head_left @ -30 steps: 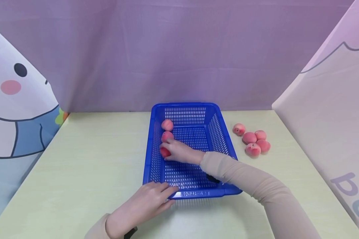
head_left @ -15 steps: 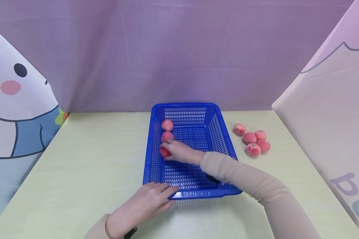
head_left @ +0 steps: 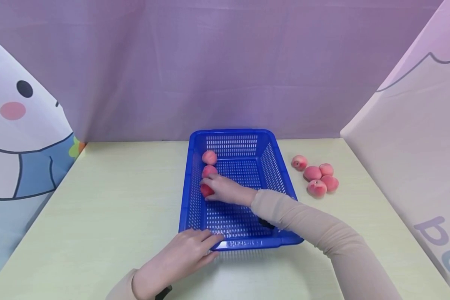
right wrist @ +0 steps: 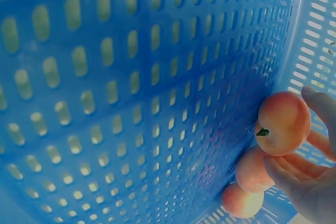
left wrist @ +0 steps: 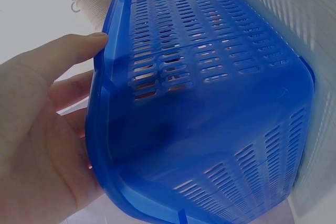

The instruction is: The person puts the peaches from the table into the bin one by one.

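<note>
A blue slotted basket [head_left: 273,168] sits mid-table. Three pink peaches line its left wall: a far peach [head_left: 209,157], a middle peach [head_left: 209,170] and a near peach [head_left: 205,191]. My right hand [head_left: 219,188] reaches in and holds the near peach against the wall. In the right wrist view its fingers [right wrist: 302,182] curl round that peach [right wrist: 283,123], with the other two peaches [right wrist: 251,171] beside it. My left hand [head_left: 210,248] holds the basket's front-left corner, fingers on the rim and thumb below. The left wrist view shows that hand [left wrist: 31,129] against the basket rim [left wrist: 113,40].
Several more peaches [head_left: 316,179] lie in a cluster on the pale table [head_left: 116,196] to the basket's right. Cloth screens stand behind and on both sides, the right screen [head_left: 405,158] close to the loose peaches.
</note>
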`<control>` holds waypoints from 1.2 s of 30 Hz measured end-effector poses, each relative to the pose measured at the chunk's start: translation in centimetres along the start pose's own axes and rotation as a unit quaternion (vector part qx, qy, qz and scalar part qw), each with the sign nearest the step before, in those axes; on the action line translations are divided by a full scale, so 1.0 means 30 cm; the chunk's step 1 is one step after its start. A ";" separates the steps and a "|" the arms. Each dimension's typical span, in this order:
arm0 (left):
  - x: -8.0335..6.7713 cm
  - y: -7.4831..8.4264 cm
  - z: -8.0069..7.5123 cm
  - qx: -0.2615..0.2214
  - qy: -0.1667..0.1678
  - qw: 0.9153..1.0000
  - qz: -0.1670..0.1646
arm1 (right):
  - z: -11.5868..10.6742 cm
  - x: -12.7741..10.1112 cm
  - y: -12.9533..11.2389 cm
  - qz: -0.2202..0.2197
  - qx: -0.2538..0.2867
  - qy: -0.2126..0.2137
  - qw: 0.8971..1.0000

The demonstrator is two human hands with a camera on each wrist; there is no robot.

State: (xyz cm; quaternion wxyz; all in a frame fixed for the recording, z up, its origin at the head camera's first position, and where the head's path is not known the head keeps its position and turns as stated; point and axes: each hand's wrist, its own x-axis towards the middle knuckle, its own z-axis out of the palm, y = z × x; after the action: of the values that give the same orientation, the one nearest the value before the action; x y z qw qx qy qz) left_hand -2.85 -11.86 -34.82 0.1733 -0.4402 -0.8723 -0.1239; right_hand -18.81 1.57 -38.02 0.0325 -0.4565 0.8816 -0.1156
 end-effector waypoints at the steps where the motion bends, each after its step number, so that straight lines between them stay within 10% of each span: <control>1: 0.000 0.000 0.000 0.000 0.000 1.000 0.000 | -0.002 0.002 0.001 -0.001 0.002 0.000 1.000; 36: 0.000 -0.001 0.002 0.006 0.015 1.000 0.008 | -0.234 -0.023 0.002 -0.044 0.027 -0.029 0.998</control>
State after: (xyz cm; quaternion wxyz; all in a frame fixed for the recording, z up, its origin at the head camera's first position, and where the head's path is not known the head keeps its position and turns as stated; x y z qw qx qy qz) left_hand -2.88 -11.87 -34.89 0.1903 -0.4445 -0.8665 -0.1239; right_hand -19.59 3.38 -31.26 0.0659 -0.4966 0.8560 -0.1275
